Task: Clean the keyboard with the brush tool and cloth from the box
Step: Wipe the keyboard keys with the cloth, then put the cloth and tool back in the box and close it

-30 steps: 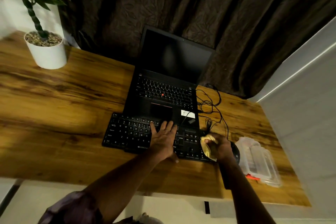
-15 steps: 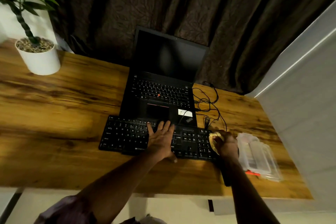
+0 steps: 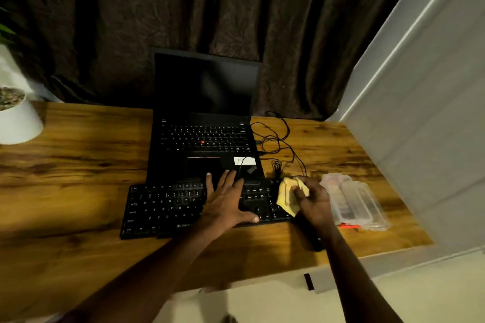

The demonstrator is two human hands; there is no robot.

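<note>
Through the head camera I saw a black keyboard [image 3: 168,207] lying on a wooden desk [image 3: 78,165], near the front edge and just in front of an open laptop [image 3: 204,139] with a dark screen.

The left hand [image 3: 225,199] lay flat on the middle of the keyboard, fingers straight and spread, thumb at the near edge. I judged it was pressing down to stop the board sliding during wiping.

The right hand [image 3: 313,199] was clenched around a bunched yellow cloth [image 3: 287,198], which sat against the keys at the keyboard's right end. That looked like the part being wiped.

A clear plastic box [image 3: 359,202] sat just right of that hand, within easy reach, with a small orange piece [image 3: 347,225] showing at its near edge. I could not tell whether that was the brush tool.

The keyboard's long axis ran left to right, roughly along the desk's front edge, with the right end a little farther away than the left. Its bottom key row faced the person and its top row faced the laptop.

Thin black cables [image 3: 278,139] trailed on the desk right of the laptop. A white plant pot [image 3: 18,120] stood at the far left.
</note>
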